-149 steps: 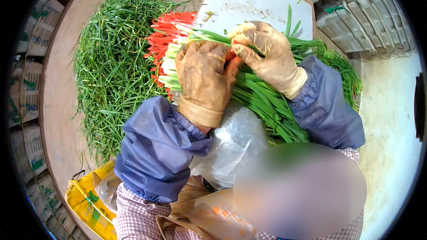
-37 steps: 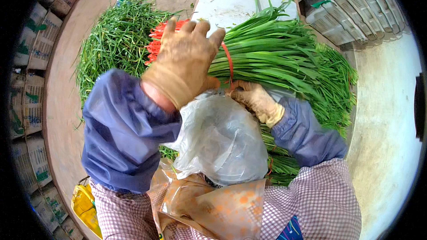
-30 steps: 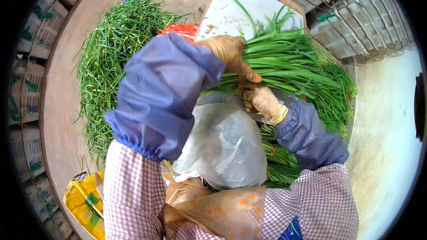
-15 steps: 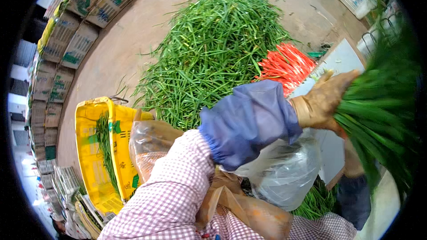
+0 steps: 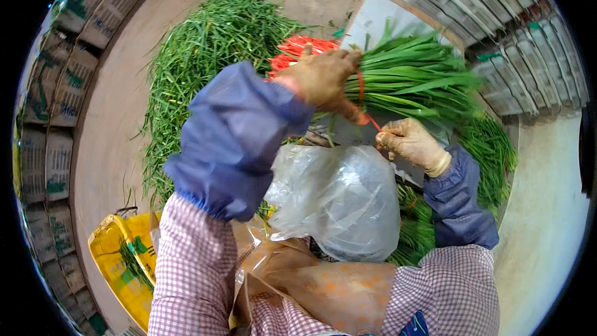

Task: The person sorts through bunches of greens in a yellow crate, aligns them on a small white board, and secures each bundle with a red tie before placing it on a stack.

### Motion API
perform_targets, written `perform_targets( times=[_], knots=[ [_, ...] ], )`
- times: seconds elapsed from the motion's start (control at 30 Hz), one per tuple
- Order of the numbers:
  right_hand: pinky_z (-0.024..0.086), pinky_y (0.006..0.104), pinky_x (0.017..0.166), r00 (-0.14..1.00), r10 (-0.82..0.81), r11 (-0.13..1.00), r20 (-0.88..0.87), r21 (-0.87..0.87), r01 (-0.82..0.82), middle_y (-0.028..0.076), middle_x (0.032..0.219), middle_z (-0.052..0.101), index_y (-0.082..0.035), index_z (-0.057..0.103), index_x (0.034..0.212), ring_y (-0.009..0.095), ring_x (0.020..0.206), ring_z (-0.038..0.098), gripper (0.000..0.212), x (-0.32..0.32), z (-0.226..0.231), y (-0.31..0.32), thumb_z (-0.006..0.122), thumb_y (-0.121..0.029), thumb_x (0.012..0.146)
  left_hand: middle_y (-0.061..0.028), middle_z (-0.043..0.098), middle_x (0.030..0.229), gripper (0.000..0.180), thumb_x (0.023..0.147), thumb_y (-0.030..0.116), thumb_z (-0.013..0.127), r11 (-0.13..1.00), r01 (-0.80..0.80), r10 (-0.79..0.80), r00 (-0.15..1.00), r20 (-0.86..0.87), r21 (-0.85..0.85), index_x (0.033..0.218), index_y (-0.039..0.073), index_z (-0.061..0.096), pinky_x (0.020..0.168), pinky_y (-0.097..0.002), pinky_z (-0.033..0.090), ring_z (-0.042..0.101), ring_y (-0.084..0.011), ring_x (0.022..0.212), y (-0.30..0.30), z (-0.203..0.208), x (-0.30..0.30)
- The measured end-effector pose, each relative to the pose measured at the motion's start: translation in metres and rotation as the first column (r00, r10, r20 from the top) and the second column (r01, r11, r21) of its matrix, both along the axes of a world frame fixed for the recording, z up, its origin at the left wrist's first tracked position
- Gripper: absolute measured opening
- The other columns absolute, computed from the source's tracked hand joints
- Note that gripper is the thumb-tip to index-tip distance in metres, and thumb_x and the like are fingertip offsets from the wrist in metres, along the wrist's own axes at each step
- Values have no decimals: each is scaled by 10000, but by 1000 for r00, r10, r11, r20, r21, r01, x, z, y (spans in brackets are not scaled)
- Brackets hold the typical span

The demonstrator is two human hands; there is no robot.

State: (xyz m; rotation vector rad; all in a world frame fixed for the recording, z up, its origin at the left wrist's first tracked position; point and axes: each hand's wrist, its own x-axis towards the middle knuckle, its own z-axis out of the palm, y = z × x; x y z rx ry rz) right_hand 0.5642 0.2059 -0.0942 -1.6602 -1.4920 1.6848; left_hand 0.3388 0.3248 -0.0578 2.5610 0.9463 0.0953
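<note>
Pinching red tie point(image 5: 373, 122), right hand point(image 5: 411, 142); clasping greens point(image 5: 413, 76), left hand point(image 5: 326, 78)

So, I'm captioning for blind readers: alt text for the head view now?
Gloved left hand holds a leafy green bundle while the right hand grips the end of its red tie. Loose greens lie to the left.

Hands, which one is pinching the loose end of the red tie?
The right hand, which pinches the red tie at its end; the left hand lies against the green bundle.
</note>
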Motion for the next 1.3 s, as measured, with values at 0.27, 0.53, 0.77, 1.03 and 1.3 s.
perform_targets(
  times=[0.27,0.53,0.77,1.03,1.3],
  knots=[
    [480,241,677,946,-147,664,-290,680,312,47,781,624,-17,676,942,104,726,579,351,-32,38,7,549,-343,968,-194,323,1487,1203,575,654,763,924,-99,169,972,-161,370,1486,75,232,1131,-599,101,277,-384,1392,-50,-4,19],
    [410,255,542,695,-305,782,-651,246,573,65,656,546,-42,531,722,127,561,505,457,-52,16,2,560,-442,939,-84,559,1086,608,845,268,601,800,-283,365,929,-54,529,1395,93,408,1076,-615,232,555,-259,1080,-11,-61,32],
    [481,310,789,925,68,792,-375,584,178,81,869,626,-22,624,917,179,856,602,338,-13,-5,-19,599,-358,937,-100,523,1227,911,735,388,748,863,-193,295,943,-155,467,1467,101,287,1109,-597,195,516,-276,1179,-12,-44,30],
    [139,549,1138,338,-184,482,923,385,-788,204,1474,319,-192,137,1521,349,1395,268,1148,-9,28,49,807,-483,637,-185,404,1457,977,704,401,815,907,-413,363,863,351,78,1468,68,306,1134,-428,245,360,-271,1371,-42,14,-99],
    [432,435,969,699,14,587,715,560,-585,167,1145,609,-133,421,1400,304,1076,590,864,-70,33,111,807,-324,651,-185,452,1418,932,753,517,748,763,-470,514,858,-26,-444,1429,10,357,1105,-367,325,411,-300,1334,-131,-34,-194]
  ],
)
